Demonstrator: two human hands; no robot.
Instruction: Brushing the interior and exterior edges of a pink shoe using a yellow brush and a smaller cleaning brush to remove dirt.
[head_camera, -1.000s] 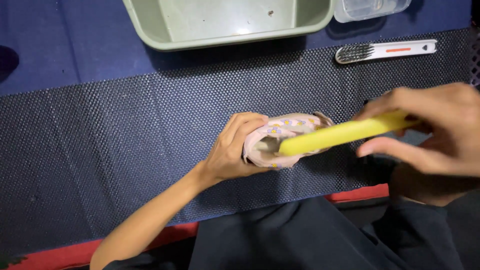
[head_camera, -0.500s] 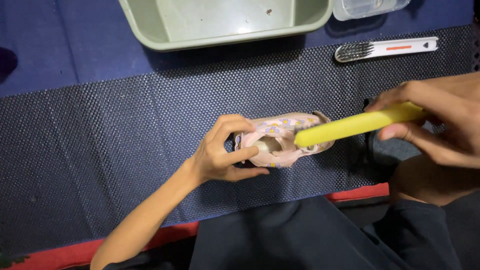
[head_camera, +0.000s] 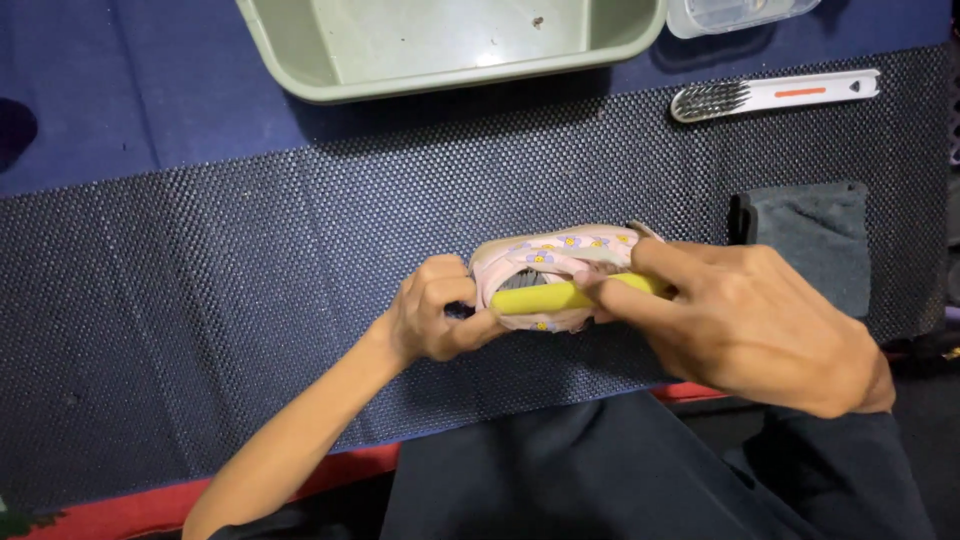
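In the head view, the left hand (head_camera: 432, 322) is clamped on one end of a small pink shoe (head_camera: 556, 263) with a flower print, which rests on the dark dotted mat (head_camera: 250, 270) covering the bench. The right hand (head_camera: 745, 325) is closed around a yellow brush handle (head_camera: 560, 296), pressed against the shoe's opening (the bristles look grey, mostly hidden). Just beyond the shoe, past the right hand, lies a folded dark cloth (head_camera: 815, 235). Farther from the shoe, toward the bench's far edge, sit a pale green basin (head_camera: 300, 60) and a white brush (head_camera: 775, 95) lying flat.
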